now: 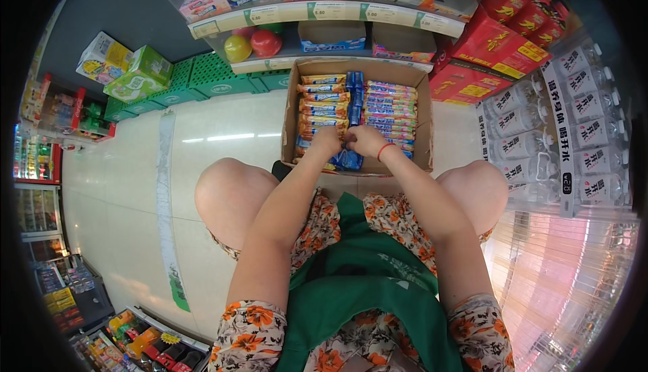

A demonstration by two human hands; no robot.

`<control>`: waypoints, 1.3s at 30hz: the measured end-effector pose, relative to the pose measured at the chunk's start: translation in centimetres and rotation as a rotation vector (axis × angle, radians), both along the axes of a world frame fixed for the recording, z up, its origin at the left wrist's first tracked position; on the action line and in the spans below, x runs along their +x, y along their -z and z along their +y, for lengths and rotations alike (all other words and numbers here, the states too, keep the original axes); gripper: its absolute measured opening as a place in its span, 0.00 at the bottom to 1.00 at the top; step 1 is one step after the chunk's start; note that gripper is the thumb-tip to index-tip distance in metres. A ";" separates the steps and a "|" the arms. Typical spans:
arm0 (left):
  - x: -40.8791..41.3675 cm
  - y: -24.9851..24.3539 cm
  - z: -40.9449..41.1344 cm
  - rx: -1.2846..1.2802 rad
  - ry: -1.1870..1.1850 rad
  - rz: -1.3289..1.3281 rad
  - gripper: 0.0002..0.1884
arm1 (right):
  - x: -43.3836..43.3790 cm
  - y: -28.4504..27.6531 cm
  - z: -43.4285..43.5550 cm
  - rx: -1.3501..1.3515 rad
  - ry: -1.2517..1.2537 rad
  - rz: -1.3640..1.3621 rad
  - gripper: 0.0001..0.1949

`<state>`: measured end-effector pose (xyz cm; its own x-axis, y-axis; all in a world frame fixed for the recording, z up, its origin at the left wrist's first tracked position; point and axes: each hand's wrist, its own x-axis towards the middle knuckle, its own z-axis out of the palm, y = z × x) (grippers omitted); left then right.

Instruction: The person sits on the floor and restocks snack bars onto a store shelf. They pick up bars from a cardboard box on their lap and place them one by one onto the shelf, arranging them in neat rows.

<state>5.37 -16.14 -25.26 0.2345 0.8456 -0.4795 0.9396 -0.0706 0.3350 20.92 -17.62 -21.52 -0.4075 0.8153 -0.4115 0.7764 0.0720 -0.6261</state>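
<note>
Between my bent knees an open cardboard carton stands on the floor, packed with wrapped sweets or snacks. Orange-yellow packs lie stacked in its left column, and pink and multicoloured packs fill the right one. Blue packs run down the middle, with a larger blue wrapper near the front. My left hand is over the lower orange-yellow packs. Beside it, my right hand bends its fingers inward at the middle column. The fingertips are partly hidden, so any grip is unclear.
Ahead rises a shelf with price strips, sweet boxes and partly empty display boxes. Red drink cartons and bottled water flank the right. Green crates line the left wall; a drinks display stands lower left.
</note>
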 end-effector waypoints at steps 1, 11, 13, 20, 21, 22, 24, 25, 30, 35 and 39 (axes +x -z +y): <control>-0.2 0.3 -0.1 -0.017 -0.012 0.023 0.21 | -0.1 0.3 -0.2 0.000 -0.018 -0.024 0.15; -1.3 3.6 -1.4 -0.031 -0.140 0.058 0.19 | -0.3 2.8 -0.8 -0.081 -0.043 -0.041 0.21; -0.6 2.5 -1.5 -0.107 -0.092 0.076 0.19 | 0.2 3.5 -0.8 -0.082 -0.034 -0.043 0.21; -0.3 1.9 -1.2 -0.157 0.036 0.009 0.17 | 0.8 3.4 -0.6 -0.116 -0.079 -0.052 0.20; -0.3 1.8 -1.1 -0.165 0.086 -0.001 0.17 | 0.8 2.9 -0.3 -0.118 -0.116 -0.080 0.20; -0.2 1.8 -0.9 -0.174 0.134 -0.011 0.17 | 0.8 2.4 -0.2 -0.120 -0.155 -0.108 0.20; 0.1 0.6 -0.5 -0.228 0.145 -0.033 0.18 | 1.0 1.4 -0.1 -0.116 -0.153 -0.118 0.19; 0.9 -1.5 -0.3 -0.275 0.121 -0.043 0.20 | 1.5 1.1 -0.1 -0.116 -0.134 -0.123 0.19; 1.3 -5.4 0.4 -0.196 0.084 -0.226 0.20 | 3.7 -1.6 1.4 -0.103 -0.147 -0.047 0.18; 1.6 -8.3 0.9 -0.032 -0.024 -0.491 0.18 | 6.1 -7.4 3.6 -0.159 -0.108 0.025 0.18; 1.8 -10.9 1.6 -0.086 -0.149 -0.774 0.17 | 7.7 -11.7 4.2 -0.192 -0.052 0.126 0.16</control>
<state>7.14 -14.56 -14.33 0.4156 0.8615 -0.2918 0.4352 0.0933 0.8955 28.61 -13.42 -9.79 -0.5048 0.7034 -0.5003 0.6899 -0.0196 -0.7237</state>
